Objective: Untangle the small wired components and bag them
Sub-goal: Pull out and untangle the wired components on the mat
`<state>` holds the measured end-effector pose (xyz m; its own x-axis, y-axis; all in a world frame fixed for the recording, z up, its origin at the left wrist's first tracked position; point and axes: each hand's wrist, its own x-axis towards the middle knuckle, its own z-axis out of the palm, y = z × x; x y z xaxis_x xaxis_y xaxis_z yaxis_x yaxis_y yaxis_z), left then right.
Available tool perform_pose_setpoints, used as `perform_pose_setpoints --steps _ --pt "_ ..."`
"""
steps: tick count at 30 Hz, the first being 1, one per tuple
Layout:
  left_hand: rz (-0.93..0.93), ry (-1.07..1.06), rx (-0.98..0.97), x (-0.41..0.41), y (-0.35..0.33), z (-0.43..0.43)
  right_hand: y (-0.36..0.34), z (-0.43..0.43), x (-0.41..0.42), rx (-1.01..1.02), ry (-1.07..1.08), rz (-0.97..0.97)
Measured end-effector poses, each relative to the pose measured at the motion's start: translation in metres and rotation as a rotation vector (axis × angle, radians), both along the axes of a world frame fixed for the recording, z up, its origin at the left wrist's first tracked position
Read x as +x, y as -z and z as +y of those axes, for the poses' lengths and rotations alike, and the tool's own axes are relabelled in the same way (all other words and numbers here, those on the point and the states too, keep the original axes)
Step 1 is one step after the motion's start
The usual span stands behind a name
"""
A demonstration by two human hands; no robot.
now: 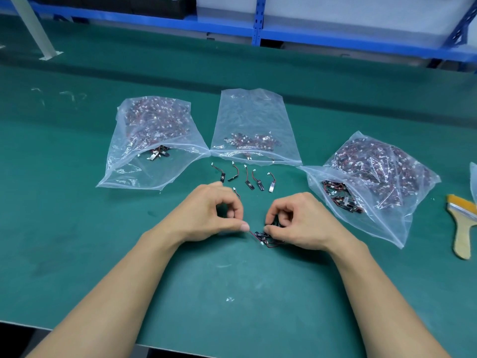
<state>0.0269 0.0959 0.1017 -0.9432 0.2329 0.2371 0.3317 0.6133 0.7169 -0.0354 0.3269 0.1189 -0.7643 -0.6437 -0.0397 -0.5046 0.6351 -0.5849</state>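
A small tangle of wired components [265, 237], black strips with red wires and white plugs, lies on the green mat between my hands. My left hand [214, 215] pinches a red wire running out of the tangle. My right hand [296, 218] grips the tangle with curled fingers. Several separated components [247, 178] lie in a row beyond my hands. Behind them, the middle clear bag [255, 127] holds a thin layer of components.
A fuller clear bag [152, 140] lies open at the left and another [374, 184] at the right, both packed with components. A yellow-bristled brush [464, 226] lies at the far right. Blue shelving [258, 27] stands beyond the table.
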Motion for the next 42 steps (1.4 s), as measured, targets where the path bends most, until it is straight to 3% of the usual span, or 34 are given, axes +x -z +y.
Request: perform_pose_setpoints --steps 5,13,20,25,32,42 --pt "0.046 -0.229 0.217 -0.001 0.001 0.002 0.000 0.000 -0.001 -0.033 0.011 -0.024" --pt "0.154 -0.363 0.085 -0.007 0.007 0.024 0.000 -0.001 -0.001 -0.039 0.021 -0.002" --pt "0.145 -0.312 -0.147 -0.014 0.006 0.033 -0.001 0.000 -0.001 -0.037 0.015 0.006" --pt "0.163 -0.203 -0.150 -0.009 0.005 0.026 -0.003 0.002 -0.002 -0.052 0.022 -0.026" --pt "0.136 -0.223 -0.104 -0.003 0.004 0.017 -0.006 0.006 -0.002 -0.033 -0.014 -0.068" --pt "0.165 -0.127 -0.189 -0.008 0.003 0.025 -0.006 0.007 -0.003 -0.021 -0.036 -0.071"
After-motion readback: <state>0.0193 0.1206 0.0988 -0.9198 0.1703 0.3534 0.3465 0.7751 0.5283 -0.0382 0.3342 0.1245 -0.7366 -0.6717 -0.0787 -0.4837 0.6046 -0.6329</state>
